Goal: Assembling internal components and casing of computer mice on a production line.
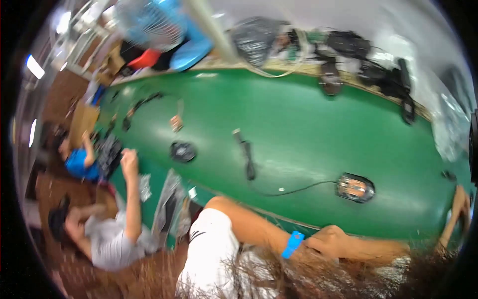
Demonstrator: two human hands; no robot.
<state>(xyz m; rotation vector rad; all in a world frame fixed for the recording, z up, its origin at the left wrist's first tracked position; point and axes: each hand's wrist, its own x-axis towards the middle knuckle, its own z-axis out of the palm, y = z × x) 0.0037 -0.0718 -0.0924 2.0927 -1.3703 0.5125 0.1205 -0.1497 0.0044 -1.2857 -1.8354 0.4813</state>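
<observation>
My left hand [312, 245], with a blue band round its wrist, meets my right hand [328, 238] at the table's near edge. The two overlap, the right bent over the left; blur and hair hide most of the fingers, and I cannot tell whether anything is between them. Beyond them on the green table [298, 124] lies an opened computer mouse [355, 187] with its inner parts showing. Its black cable [247, 159] runs left, bundled near the plug. Farther left are a dark rounded mouse shell [183, 151] and a small copper-coloured part [176, 123].
Another person's hand [459, 205] rests at the far right, near a small black piece [448, 175]. Two people sit at left, one in a grey shirt [117, 241]. Dark mice [330, 79] and cables lie along the back ledge, beside a blue fan [152, 25].
</observation>
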